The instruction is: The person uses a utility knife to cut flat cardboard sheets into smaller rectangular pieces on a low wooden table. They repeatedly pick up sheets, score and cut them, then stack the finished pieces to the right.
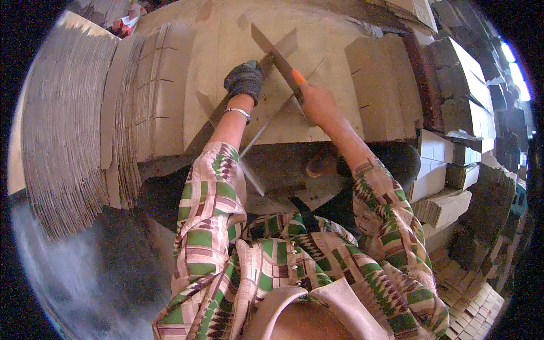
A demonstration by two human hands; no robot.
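My right hand is bare and closed on a long, flat brown cardboard strip, which slants up and to the left. Bright orange shows at its fingertips, perhaps a finger cover; I cannot make out which. In a dark knitted glove, my left hand is closed around another cardboard strip. The two strips cross just beyond my hands. Below them, a thin, pale strip edge runs diagonally between my wrists, and a short end piece hangs past the table edge.
On the wooden tabletop, slotted cardboard stacks stand at the left and right. A taller stack of cardboard sheets fills the far left. More cardboard bundles are piled at the right. A red-and-white item lies at the back left.
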